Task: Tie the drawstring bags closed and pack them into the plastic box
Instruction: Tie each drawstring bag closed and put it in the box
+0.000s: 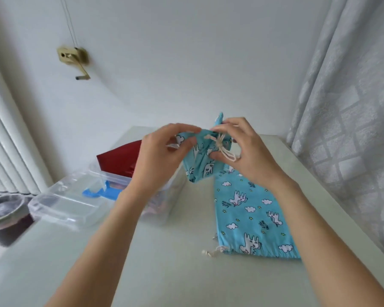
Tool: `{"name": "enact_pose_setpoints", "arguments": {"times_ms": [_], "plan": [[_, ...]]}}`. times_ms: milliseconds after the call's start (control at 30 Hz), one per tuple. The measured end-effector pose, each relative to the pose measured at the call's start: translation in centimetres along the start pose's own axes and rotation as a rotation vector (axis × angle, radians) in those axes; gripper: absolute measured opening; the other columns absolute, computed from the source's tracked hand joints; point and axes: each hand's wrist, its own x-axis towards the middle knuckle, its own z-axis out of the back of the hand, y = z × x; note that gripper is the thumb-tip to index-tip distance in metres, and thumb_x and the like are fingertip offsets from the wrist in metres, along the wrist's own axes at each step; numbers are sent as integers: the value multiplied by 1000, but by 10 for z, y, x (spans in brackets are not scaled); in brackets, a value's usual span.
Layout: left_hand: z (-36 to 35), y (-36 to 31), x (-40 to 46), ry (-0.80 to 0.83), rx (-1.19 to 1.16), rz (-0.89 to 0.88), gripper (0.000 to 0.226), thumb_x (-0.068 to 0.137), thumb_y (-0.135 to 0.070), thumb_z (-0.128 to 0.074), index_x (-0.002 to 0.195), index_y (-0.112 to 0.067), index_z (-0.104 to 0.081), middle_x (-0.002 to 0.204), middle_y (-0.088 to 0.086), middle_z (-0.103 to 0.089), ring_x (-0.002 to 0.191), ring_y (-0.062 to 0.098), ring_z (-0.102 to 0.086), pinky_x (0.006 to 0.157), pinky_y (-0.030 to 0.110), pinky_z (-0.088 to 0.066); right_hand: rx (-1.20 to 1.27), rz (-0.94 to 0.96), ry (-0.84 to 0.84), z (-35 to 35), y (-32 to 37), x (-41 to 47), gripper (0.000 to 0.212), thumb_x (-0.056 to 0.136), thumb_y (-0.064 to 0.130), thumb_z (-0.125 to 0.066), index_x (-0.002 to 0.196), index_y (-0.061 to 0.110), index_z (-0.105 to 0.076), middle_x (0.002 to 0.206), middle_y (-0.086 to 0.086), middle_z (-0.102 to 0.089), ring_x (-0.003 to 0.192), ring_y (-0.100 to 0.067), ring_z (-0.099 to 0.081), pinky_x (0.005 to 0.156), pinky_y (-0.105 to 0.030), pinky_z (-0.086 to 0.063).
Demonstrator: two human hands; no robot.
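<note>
held bag (200,160): blue print, lifted above the bench (164,273), mouth gathered, cream cord (223,147) knotted at the neck
left hand (162,156): grip pinched on the bag's top edge
right hand (248,151): grip closed on cord and neck
plastic box (111,180): clear, open, left of the hands, lid (64,204) beside it
second bag (253,209): flat on bench, looks untied
risk: knot looks loose; releasing the cord early could let the mouth reopen

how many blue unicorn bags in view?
2. One bag is held up in both hands above the table, cord knotted. The other bag lies flat on the table, right side. More may sit unseen in the box.
</note>
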Motion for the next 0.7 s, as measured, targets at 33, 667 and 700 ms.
{"name": "enact_pose_setpoints", "arguments": {"times_ms": [33,667,700], "plan": [[17,4,4,-32,18,9,21,85,-11,-65,94,-30,-67,89,-17,-66,73,9,-64,65,18,-53,14,30,15,-10,9,19,56,74,52,-64,121,22,-59,123,0,-46,108,-12,-53,92,-35,-48],[91,106,18,438,693,269,47,93,-46,-46,138,-35,-36,135,-6,-51,114,18,-55,91,34,-44,-342,-68,684,-118,13,100,54,96,55,-28,81,16,-62,89,-2,-64,88,-16,-54,94,-38,-30],[88,106,19,446,692,273,47,94,-46,-45,138,-34,-35,135,-6,-52,114,18,-55,92,35,-45,-348,-105,704,-122,12,98,59,95,57,-24,88,14,-64,94,-2,-65,91,-17,-55,95,-38,-30]]}}
